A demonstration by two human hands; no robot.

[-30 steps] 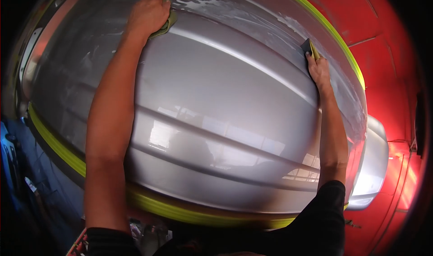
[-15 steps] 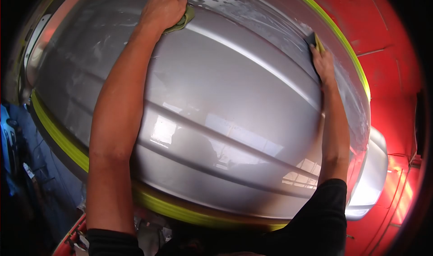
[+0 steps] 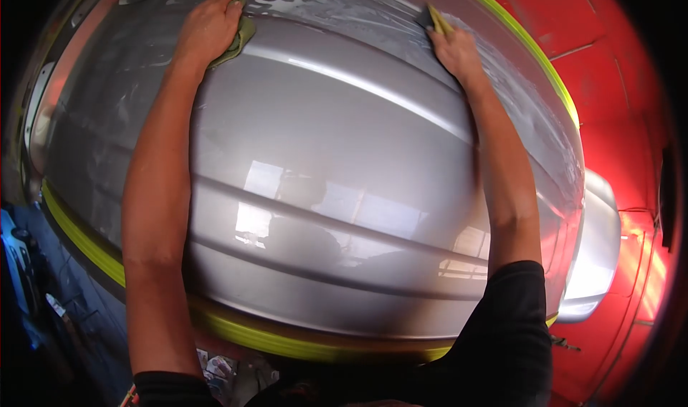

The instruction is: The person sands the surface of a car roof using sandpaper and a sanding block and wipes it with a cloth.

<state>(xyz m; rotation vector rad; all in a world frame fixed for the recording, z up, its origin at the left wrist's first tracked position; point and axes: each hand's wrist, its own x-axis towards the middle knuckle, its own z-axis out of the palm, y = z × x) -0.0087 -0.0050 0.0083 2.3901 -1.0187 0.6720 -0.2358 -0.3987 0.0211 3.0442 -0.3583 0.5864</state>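
The silver car roof (image 3: 322,135) fills the middle of the view, its ridges running across it. At the upper left, my left hand (image 3: 208,31) presses on a green cloth (image 3: 245,34), which sticks out beyond the fingers. Toward the far right side, my right hand (image 3: 457,51) grips a sanding pad (image 3: 441,23), dark on one face and yellow on the other. The pad rests on the roof in a wet, milky film (image 3: 358,16). My right fingertips are partly hidden around it.
Bright yellow-green strips (image 3: 89,238) run along the roof's edges. Beyond the right side is a red surface (image 3: 609,99), with a silver body part (image 3: 595,253) in front of it. Blue objects (image 3: 21,253) stand low on the left.
My right hand has slid the sanding pad up and leftward through the milky film. The view has shifted, so roof and left hand appear farther left; the left hand stays on the cloth.
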